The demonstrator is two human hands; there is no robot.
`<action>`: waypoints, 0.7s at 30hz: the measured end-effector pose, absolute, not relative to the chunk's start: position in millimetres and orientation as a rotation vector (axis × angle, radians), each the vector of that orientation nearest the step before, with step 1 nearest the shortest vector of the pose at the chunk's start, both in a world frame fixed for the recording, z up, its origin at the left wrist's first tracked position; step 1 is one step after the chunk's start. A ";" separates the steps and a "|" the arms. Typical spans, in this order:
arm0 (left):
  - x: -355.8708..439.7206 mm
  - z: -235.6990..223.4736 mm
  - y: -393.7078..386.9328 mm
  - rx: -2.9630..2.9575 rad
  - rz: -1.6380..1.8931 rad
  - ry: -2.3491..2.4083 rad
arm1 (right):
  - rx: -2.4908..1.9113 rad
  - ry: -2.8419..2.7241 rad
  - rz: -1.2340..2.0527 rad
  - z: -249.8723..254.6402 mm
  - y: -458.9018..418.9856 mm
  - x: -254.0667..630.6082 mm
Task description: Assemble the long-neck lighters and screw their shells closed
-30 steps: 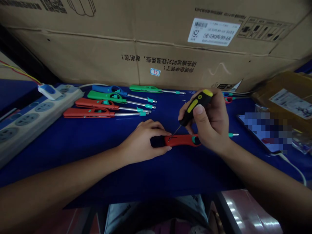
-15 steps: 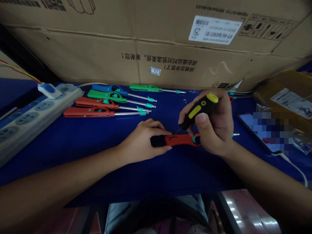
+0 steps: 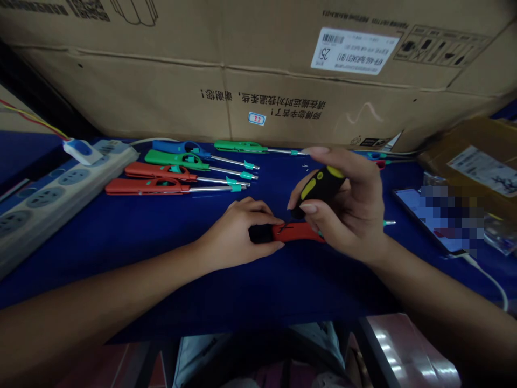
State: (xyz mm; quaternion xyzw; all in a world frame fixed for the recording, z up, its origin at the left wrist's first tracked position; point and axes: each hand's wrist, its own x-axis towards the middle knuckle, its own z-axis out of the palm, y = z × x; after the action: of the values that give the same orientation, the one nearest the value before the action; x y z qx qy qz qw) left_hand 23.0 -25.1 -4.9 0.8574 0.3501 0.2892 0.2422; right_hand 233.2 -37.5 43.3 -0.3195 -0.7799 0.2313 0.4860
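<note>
Near the lower middle of the frame, both forearms reach in over the blue-covered table [image 3: 121,237]. The left hand [image 3: 238,231], just left of centre, has its fingers closed on the dark rear end of a red gas lighter [image 3: 293,232], pinning it flat on the table with its metal nozzle pointing toward the right of the frame. Just right of it, the right hand [image 3: 347,207] wraps its fingers around a black-and-yellow screwdriver [image 3: 319,186], held tilted with the tip down at the lighter's red body, forefinger stretched out above the handle. Right of that hand lies a phone [image 3: 424,215] with a white cable. Farther back, in the upper left, five more lighters [image 3: 177,172] in red, green and blue lie in a row, beside a white power strip [image 3: 52,188] at the left edge. Behind everything stands a large cardboard box [image 3: 258,70] with a white label.
</note>
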 end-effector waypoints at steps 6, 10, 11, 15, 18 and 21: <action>23.0 -5.1 -25.0 2.353 0.776 0.949 | -0.544 -2.019 0.669 51.6 -36.3 238.6; 22.9 -4.9 -25.0 2.344 0.757 0.942 | -0.397 -2.095 0.668 58.5 -35.2 239.7; 23.1 -5.0 -24.9 2.344 0.757 0.946 | -0.407 -2.105 0.638 59.7 -34.7 238.9; 24.4 -5.5 -24.6 2.358 0.770 0.974 | -0.442 -2.059 0.328 62.0 -31.4 234.9; 24.8 -6.0 -24.7 2.353 0.787 0.965 | -0.539 -2.047 0.196 64.2 -30.4 235.0; 24.7 -5.9 -25.0 2.342 0.787 0.958 | -0.606 -2.109 0.343 66.7 -30.6 237.0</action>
State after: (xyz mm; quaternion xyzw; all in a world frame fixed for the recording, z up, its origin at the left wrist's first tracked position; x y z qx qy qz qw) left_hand 24.7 -25.0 -5.9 0.8572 0.3508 0.2882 0.2433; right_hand 237.0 -30.6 66.7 -0.2445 -0.8508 0.1383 0.4441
